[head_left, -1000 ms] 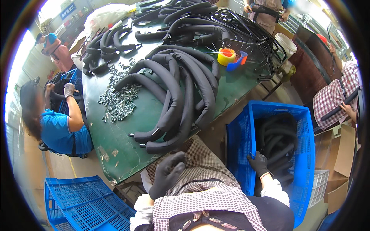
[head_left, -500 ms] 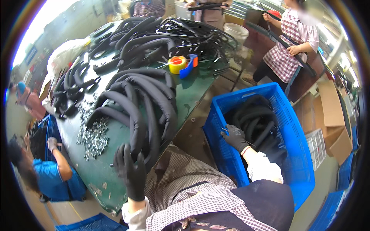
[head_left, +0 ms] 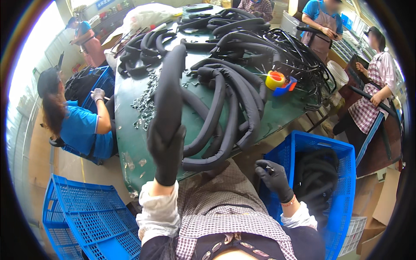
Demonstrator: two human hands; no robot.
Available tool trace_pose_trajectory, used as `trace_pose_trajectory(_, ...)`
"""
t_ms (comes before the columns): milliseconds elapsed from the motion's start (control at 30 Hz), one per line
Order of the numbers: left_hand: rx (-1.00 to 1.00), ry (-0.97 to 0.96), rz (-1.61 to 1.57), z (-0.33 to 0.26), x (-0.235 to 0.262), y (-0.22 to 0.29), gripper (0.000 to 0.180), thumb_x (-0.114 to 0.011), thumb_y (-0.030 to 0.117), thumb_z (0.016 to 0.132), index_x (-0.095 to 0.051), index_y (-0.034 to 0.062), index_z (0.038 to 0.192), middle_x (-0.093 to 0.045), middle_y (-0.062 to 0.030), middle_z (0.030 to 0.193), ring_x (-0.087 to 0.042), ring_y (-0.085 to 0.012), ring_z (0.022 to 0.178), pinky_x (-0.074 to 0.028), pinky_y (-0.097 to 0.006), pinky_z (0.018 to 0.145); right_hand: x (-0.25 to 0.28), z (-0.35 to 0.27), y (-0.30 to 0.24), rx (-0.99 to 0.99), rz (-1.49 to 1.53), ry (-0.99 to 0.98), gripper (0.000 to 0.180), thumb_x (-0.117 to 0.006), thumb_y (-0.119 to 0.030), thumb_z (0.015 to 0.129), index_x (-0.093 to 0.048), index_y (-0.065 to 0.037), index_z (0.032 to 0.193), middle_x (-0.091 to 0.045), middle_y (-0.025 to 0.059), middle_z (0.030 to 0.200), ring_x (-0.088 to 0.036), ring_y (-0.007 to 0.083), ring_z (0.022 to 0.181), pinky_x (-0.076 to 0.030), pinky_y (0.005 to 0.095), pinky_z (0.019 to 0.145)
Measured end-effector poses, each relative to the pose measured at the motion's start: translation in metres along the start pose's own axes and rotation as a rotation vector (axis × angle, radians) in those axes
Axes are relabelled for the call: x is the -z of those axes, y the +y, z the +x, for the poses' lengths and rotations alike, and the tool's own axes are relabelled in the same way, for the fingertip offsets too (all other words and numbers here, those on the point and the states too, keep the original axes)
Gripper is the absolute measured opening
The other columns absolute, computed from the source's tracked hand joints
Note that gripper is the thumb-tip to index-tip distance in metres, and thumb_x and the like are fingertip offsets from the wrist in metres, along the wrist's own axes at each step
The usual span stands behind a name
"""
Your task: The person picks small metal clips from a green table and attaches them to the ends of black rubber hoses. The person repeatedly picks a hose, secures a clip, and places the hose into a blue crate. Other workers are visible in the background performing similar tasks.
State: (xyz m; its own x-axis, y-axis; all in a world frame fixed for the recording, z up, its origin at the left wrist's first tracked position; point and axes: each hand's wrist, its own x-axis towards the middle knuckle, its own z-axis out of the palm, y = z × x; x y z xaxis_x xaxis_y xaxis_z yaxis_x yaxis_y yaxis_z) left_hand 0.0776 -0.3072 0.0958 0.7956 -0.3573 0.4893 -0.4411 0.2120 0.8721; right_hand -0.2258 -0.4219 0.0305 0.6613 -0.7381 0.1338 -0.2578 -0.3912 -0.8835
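My left hand (head_left: pixel 167 145), in a black glove, is closed around one end of a black padded tube (head_left: pixel 170 82). The tube stands up from the hand above the green table (head_left: pixel 136 162). In its black glove, my right hand (head_left: pixel 277 180) is curled beside the left rim of a blue crate (head_left: pixel 323 139). A small dark object shows at its fingers, too little of it to name. More curved padded tubes (head_left: pixel 232 121) lie in a pile on the table, just right of my left hand. Dark tubes (head_left: pixel 318 173) also fill part of the crate.
Small metal clips (head_left: pixel 145 102) lie scattered on the table. A yellow tape roll (head_left: pixel 274 80) sits by a blue tape dispenser (head_left: pixel 285 89). Blue crates (head_left: pixel 93 221) stand at lower left. Co-workers are around the table, one in blue (head_left: pixel 84 128) at left.
My left hand has taken a padded tube from the pile and raised it. The right hand has come off the crate's rim and curled. The view has swung left.
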Motion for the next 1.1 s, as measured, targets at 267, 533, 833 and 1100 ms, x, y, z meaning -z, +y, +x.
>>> trace_pose_trajectory(267, -0.428, -0.178, -0.29, -0.043, 0.065, 0.055, 0.051, -0.083, 0.03, 0.067, -0.059, 0.0015, 0.103, -0.059, -0.0077, 0.082, -0.061, -0.0211, 0.077, -0.051, -0.033, 0.067, -0.085, 0.043, -0.12, 0.102, 0.658, -0.595, 0.044, -0.053, -0.007, 0.096, -0.048, 0.0, 0.138, -0.061, 0.0076, 0.124, -0.059, 0.0081, 0.098, -0.049, 0.024, 0.083)
trace_pose_trajectory(533, -0.766, 0.032, -0.155, -0.106, 0.109, 0.06, 0.069, -0.087, 0.056, 0.061, -0.059, 0.0016, 0.093, -0.06, -0.0047, 0.075, -0.063, -0.0209, 0.068, -0.054, -0.036, 0.067, -0.137, 0.04, -0.163, 0.377, 0.735, -1.167, 0.035, -0.053, -0.013, 0.099, -0.052, 0.003, 0.131, -0.062, 0.0137, 0.117, -0.058, 0.0167, 0.109, -0.045, 0.0314, 0.095)
trace_pose_trajectory(833, -0.506, 0.265, 0.134, -0.146, 0.171, 0.048, 0.056, -0.07, 0.042, 0.084, -0.05, -0.0005, 0.113, -0.06, -0.01, 0.096, -0.057, -0.0184, 0.08, -0.046, -0.036, 0.074, -0.182, 0.025, -0.182, 0.707, 0.38, -1.241, 0.034, -0.065, -0.01, 0.088, -0.057, 0.001, 0.119, -0.065, 0.0167, 0.096, -0.063, 0.033, 0.085, -0.05, 0.0395, 0.072)
trace_pose_trajectory(1100, 0.505, 0.305, 0.246, -0.202, 0.225, 0.06, 0.028, -0.066, 0.021, 0.089, -0.062, -0.0032, 0.102, -0.064, -0.0113, 0.095, -0.06, -0.0195, 0.088, -0.048, -0.036, 0.077, -0.255, 0.051, -0.184, 1.022, -0.11, -1.176, 0.034, -0.066, -0.004, 0.074, -0.054, -0.005, 0.107, -0.062, 0.015, 0.09, -0.064, 0.0356, 0.077, -0.051, 0.0438, 0.066)
